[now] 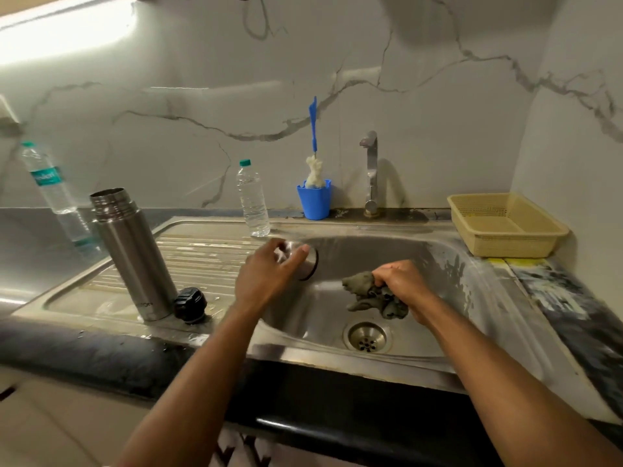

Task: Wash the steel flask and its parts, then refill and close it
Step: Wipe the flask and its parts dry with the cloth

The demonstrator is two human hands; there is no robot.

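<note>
Single head-worn wide-angle view, forward and down, close over the sink [387, 362] and counter [84, 352].

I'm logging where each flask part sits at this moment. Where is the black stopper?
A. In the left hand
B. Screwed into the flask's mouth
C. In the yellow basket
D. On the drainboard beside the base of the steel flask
D: the black stopper rests on the wet drainboard right beside the base of the open steel flask; the left hand holds the steel cap instead.
</note>
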